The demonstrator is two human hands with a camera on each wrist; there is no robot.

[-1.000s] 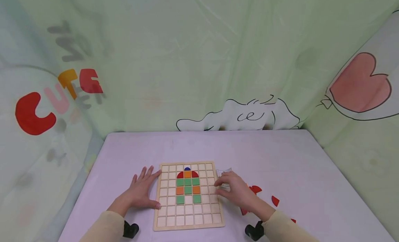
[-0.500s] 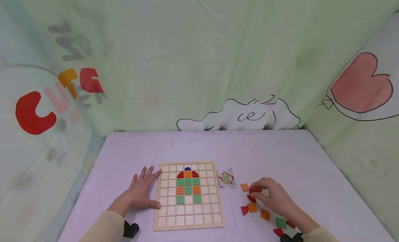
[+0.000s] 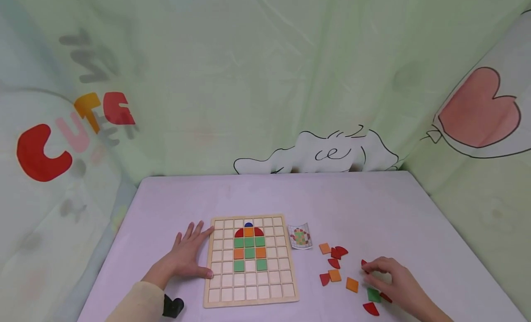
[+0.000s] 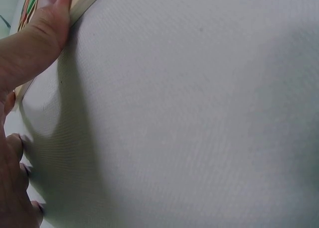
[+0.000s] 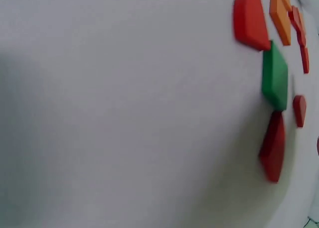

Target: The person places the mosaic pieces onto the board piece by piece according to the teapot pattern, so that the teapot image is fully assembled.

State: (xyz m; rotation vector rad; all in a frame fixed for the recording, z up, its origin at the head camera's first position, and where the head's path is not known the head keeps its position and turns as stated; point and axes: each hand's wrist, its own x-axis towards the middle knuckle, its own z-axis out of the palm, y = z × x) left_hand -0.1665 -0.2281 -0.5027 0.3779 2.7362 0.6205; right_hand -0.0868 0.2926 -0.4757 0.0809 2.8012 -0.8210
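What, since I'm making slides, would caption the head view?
Left hand touching the grid board, right hand near loose tiles.

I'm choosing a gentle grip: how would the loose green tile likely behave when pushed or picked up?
The green tile looks stiff, judging by its thick, straight edges. Lying flat on the table, it would probably slide rather than roll. A push might also nudge the dark red piece at its corner.

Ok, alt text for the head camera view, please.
A person's left hand touches a wooden grid board bearing some coloured tiles. The right hand is among loose red, orange and green pieces; a picture card lies beside the board.
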